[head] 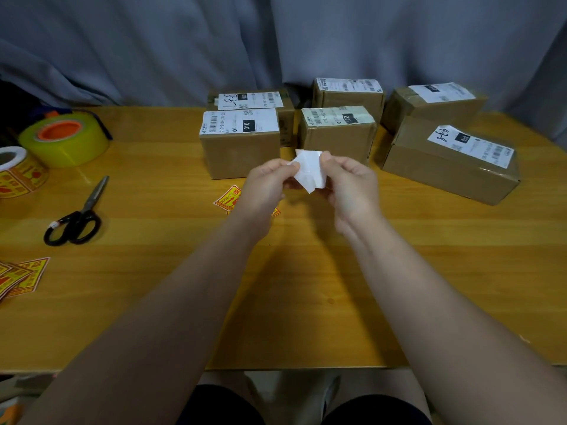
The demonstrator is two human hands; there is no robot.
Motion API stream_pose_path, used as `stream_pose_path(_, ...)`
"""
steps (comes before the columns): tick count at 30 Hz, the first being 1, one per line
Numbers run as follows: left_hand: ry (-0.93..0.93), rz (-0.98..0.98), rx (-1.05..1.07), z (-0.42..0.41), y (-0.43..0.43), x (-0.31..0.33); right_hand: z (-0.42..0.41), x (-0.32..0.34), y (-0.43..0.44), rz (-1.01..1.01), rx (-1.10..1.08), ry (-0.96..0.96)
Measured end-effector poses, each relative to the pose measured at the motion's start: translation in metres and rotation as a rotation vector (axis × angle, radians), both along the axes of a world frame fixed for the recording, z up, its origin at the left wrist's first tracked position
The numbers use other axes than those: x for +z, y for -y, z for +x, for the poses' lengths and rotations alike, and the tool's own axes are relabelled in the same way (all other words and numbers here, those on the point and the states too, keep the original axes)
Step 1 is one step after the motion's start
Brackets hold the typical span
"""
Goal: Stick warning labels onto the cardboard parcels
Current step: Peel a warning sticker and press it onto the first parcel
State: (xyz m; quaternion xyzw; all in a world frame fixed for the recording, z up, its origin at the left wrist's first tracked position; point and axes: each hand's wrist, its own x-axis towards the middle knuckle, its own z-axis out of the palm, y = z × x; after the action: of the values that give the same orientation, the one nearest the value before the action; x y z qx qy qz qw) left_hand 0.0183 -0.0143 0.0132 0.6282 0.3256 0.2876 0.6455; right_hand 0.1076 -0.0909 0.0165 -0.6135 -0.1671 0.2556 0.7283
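Observation:
Both hands are raised over the middle of the wooden table [306, 271], pinching a small white piece of label paper [310, 170] between them. My left hand [267, 185] pinches its left edge and my right hand [349, 182] pinches its right side; only the white back shows. Under my left hand a yellow-and-red warning label [228, 197] lies flat on the table. Several cardboard parcels with white shipping labels stand behind: the nearest [242, 145] is just beyond my left hand, another [337, 133] beyond the paper, and a long one [451, 161] at the right.
At the left edge stands a roll of warning labels [18, 176], with a yellow tape roll [66, 139] behind it. Black scissors [76, 219] lie closed nearby. Loose cut warning labels [21, 277] rest at the near left. A grey curtain hangs behind the table.

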Motion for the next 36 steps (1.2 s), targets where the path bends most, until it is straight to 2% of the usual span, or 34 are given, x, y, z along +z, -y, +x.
stream_pose_path(4, -0.134, 0.064, -0.034, 0.001, -0.011, 0.012, 0.004, 0.002, 0.009, -0.017, 0.049, 0.288)
stream_pose_path(6, -0.12, 0.222, -0.1, -0.003, -0.009, 0.014, 0.006, 0.004, 0.011, -0.027, 0.084, 0.359)
stream_pose_path(9, -0.083, 0.375, -0.111, -0.01, -0.008, 0.012, 0.007, 0.001, 0.01, -0.014, 0.139, 0.333)
stream_pose_path(14, -0.093, 0.43, -0.127, -0.009, -0.013, 0.011, 0.013, -0.001, 0.014, 0.104, 0.308, -0.053)
stream_pose_path(18, -0.137, 0.531, -0.158, -0.009, -0.009, 0.01, 0.009, -0.002, 0.013, -0.013, 0.273, 0.203)
stream_pose_path(20, -0.145, 0.561, -0.163, -0.008, -0.007, 0.01, 0.008, -0.002, 0.011, -0.04, 0.241, 0.262)
stream_pose_path(24, -0.092, 0.444, -0.16, -0.009, -0.007, 0.007, 0.008, 0.003, 0.009, -0.092, 0.203, 0.194)
stream_pose_path(28, -0.053, 0.296, -0.138, -0.008, -0.004, 0.007, 0.007, 0.008, 0.007, -0.091, 0.14, 0.019)
stream_pose_path(36, -0.013, 0.158, -0.073, -0.008, -0.001, 0.004, 0.01, 0.009, 0.001, -0.06, 0.048, -0.291)
